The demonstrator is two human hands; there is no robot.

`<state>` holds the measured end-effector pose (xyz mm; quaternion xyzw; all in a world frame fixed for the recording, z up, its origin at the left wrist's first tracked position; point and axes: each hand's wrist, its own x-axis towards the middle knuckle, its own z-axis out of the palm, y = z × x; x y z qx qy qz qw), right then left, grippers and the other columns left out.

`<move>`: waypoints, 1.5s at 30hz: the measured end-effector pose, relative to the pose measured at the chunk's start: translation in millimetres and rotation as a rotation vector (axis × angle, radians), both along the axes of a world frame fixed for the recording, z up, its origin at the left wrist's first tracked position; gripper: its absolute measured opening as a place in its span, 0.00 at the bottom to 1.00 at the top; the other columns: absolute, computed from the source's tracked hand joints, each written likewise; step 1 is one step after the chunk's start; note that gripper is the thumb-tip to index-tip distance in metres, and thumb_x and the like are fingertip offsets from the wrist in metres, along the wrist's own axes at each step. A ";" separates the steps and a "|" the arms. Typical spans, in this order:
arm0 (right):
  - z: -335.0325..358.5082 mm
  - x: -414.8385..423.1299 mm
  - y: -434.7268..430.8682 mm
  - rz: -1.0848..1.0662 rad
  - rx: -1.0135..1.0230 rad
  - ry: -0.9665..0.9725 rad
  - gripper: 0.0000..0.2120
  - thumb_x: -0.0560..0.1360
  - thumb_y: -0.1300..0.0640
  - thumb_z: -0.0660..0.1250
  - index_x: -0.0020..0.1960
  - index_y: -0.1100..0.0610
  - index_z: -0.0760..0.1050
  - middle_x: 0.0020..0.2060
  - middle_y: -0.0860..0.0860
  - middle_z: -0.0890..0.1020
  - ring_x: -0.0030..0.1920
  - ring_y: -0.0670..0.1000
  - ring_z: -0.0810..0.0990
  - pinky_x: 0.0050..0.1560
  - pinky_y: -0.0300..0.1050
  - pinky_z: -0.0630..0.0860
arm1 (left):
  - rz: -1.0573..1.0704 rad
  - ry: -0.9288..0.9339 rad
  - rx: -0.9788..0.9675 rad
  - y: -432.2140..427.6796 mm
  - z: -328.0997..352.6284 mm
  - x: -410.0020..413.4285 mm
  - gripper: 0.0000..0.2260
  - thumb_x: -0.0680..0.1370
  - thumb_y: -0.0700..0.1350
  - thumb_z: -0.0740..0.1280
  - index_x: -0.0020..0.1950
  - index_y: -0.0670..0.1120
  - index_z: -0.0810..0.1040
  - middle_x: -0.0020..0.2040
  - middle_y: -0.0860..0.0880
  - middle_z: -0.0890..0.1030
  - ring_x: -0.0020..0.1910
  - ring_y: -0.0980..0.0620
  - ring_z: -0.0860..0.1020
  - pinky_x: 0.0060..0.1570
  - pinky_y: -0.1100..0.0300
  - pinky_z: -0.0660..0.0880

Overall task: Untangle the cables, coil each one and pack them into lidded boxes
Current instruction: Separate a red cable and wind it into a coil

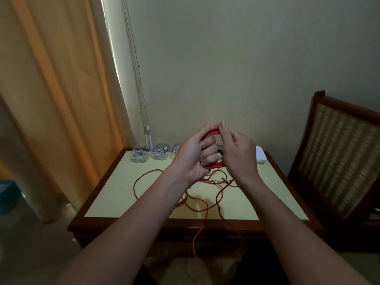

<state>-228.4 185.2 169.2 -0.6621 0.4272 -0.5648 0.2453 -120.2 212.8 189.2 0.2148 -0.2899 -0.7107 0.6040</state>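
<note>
Both hands are raised over the table. The left hand grips the coiled part of the orange cable, its fingers curled through the loops. The right hand pinches the top of the coil between thumb and fingertip. The uncoiled length lies tangled mid-table and hangs over the near edge. Three clear boxes holding white cables stand along the far edge, toward the left corner.

An orange curtain hangs at the left, with thin pull cords beside it against the pale wall. The yellow, dark-rimmed tabletop stands against that wall. A wooden chair with a woven back stands just to its right.
</note>
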 end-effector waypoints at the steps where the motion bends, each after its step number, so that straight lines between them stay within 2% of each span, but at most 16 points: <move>1: -0.3 -0.7 -0.8 0.018 0.011 0.005 0.32 0.82 0.38 0.58 0.39 0.67 0.74 0.28 0.52 0.70 0.31 0.47 0.67 0.32 0.49 0.65 | 0.007 -0.005 -0.004 0.1 0.0 0.6 0.14 0.85 0.48 0.55 0.54 0.44 0.78 0.21 0.54 0.59 0.14 0.59 0.56 0.12 0.68 0.52; 9: 4.2 -23.1 -4.5 0.139 0.122 0.139 0.26 0.83 0.41 0.58 0.39 0.60 0.75 0.30 0.48 0.75 0.29 0.43 0.69 0.31 0.38 0.64 | 0.055 0.015 0.062 -2.2 -1.2 24.4 0.12 0.85 0.46 0.58 0.55 0.43 0.79 0.22 0.54 0.59 0.15 0.59 0.57 0.14 0.68 0.50; 11: 2.7 -35.9 -8.6 0.186 0.166 0.205 0.21 0.84 0.44 0.59 0.44 0.59 0.78 0.32 0.48 0.76 0.28 0.40 0.68 0.33 0.38 0.65 | 0.091 0.028 0.103 -2.1 0.8 33.9 0.11 0.84 0.46 0.60 0.55 0.42 0.79 0.23 0.54 0.59 0.16 0.59 0.57 0.15 0.68 0.50; 14: -4.7 -58.0 -19.1 0.239 0.223 0.224 0.15 0.83 0.46 0.62 0.47 0.57 0.77 0.33 0.48 0.76 0.30 0.42 0.68 0.35 0.42 0.66 | 0.115 0.073 0.158 -2.1 2.8 49.0 0.10 0.82 0.46 0.62 0.54 0.41 0.80 0.22 0.54 0.60 0.16 0.59 0.57 0.15 0.67 0.51; 17: -11.0 -77.9 -29.1 0.223 0.248 0.156 0.11 0.80 0.44 0.67 0.46 0.52 0.77 0.34 0.48 0.76 0.30 0.43 0.67 0.34 0.44 0.65 | 0.116 0.130 0.159 -1.3 3.4 62.0 0.08 0.76 0.42 0.66 0.52 0.41 0.79 0.22 0.54 0.60 0.15 0.58 0.56 0.14 0.67 0.51; 20: -11.6 -90.4 -32.2 0.201 0.241 0.164 0.11 0.78 0.45 0.69 0.46 0.52 0.77 0.35 0.48 0.78 0.28 0.39 0.68 0.35 0.42 0.65 | 0.121 0.208 0.173 -3.2 3.8 69.5 0.09 0.75 0.39 0.63 0.52 0.40 0.79 0.22 0.54 0.60 0.15 0.57 0.56 0.14 0.66 0.53; 23: -12.1 -98.0 -33.0 0.171 0.203 0.244 0.07 0.80 0.50 0.69 0.47 0.53 0.78 0.37 0.48 0.80 0.31 0.38 0.72 0.37 0.43 0.68 | 0.179 0.291 0.200 -7.4 5.0 75.6 0.09 0.78 0.37 0.58 0.52 0.38 0.78 0.23 0.54 0.61 0.16 0.57 0.56 0.14 0.65 0.53; 24: -12.7 -99.9 -33.9 0.139 0.182 0.284 0.07 0.80 0.50 0.69 0.46 0.52 0.78 0.37 0.48 0.81 0.34 0.41 0.74 0.38 0.44 0.70 | 0.208 0.307 0.205 -8.5 5.9 78.3 0.10 0.80 0.38 0.57 0.52 0.38 0.77 0.23 0.54 0.61 0.16 0.57 0.56 0.14 0.65 0.52; 29: -15.2 -101.6 -34.0 -0.036 0.057 0.482 0.12 0.81 0.50 0.67 0.40 0.51 0.78 0.36 0.47 0.82 0.38 0.47 0.77 0.38 0.43 0.71 | 0.288 0.315 0.200 -14.9 8.6 86.3 0.09 0.81 0.37 0.55 0.51 0.39 0.74 0.25 0.53 0.63 0.17 0.57 0.58 0.16 0.66 0.54; 31: -16.7 -97.0 -32.0 -0.076 -0.011 0.638 0.14 0.82 0.48 0.64 0.38 0.48 0.75 0.35 0.45 0.81 0.40 0.51 0.79 0.40 0.48 0.74 | 0.324 0.248 0.188 -19.6 7.2 83.6 0.07 0.82 0.36 0.55 0.50 0.41 0.72 0.25 0.53 0.64 0.17 0.57 0.59 0.16 0.67 0.55; 33: -19.7 -87.6 -28.4 -0.097 -0.094 0.831 0.16 0.81 0.43 0.57 0.39 0.48 0.72 0.33 0.43 0.75 0.40 0.54 0.78 0.40 0.50 0.72 | 0.409 0.099 0.162 -22.5 4.1 76.6 0.05 0.83 0.37 0.57 0.53 0.42 0.72 0.25 0.52 0.65 0.18 0.58 0.61 0.17 0.67 0.57; 36: -15.4 -67.0 -17.1 -0.025 -0.140 0.959 0.18 0.83 0.43 0.54 0.40 0.49 0.72 0.32 0.43 0.70 0.41 0.54 0.75 0.40 0.50 0.72 | 0.602 -0.350 0.076 -20.6 -3.9 59.2 0.11 0.83 0.37 0.57 0.64 0.44 0.74 0.31 0.51 0.70 0.22 0.57 0.67 0.21 0.66 0.62; 38: -6.9 -51.6 -3.1 0.013 -0.187 0.992 0.19 0.84 0.43 0.53 0.42 0.50 0.75 0.35 0.46 0.78 0.42 0.54 0.77 0.45 0.50 0.74 | 0.631 -0.613 0.015 -15.1 -11.1 44.2 0.13 0.84 0.38 0.56 0.67 0.46 0.73 0.36 0.47 0.74 0.26 0.56 0.73 0.25 0.65 0.67; 41: 4.0 -37.1 4.4 -0.003 -0.262 0.953 0.19 0.85 0.45 0.54 0.45 0.52 0.77 0.40 0.51 0.83 0.44 0.57 0.79 0.41 0.50 0.66 | 0.522 -0.733 -0.078 -11.1 -23.9 22.5 0.14 0.85 0.40 0.56 0.70 0.44 0.71 0.40 0.43 0.77 0.27 0.55 0.79 0.25 0.66 0.71; 42: 6.2 -35.1 2.5 -0.006 -0.275 0.894 0.18 0.85 0.47 0.55 0.45 0.54 0.78 0.40 0.53 0.83 0.43 0.58 0.79 0.40 0.50 0.64 | 0.480 -0.748 -0.096 -10.1 -27.6 16.8 0.14 0.85 0.40 0.57 0.70 0.43 0.71 0.39 0.44 0.77 0.27 0.55 0.79 0.25 0.66 0.71; 45: 9.2 -34.4 -6.5 -0.015 -0.302 0.681 0.18 0.84 0.49 0.60 0.40 0.57 0.76 0.34 0.55 0.82 0.37 0.61 0.78 0.38 0.51 0.66 | 0.419 -0.804 -0.132 -9.8 -34.9 9.4 0.14 0.85 0.41 0.58 0.70 0.42 0.72 0.34 0.49 0.78 0.25 0.54 0.76 0.24 0.65 0.69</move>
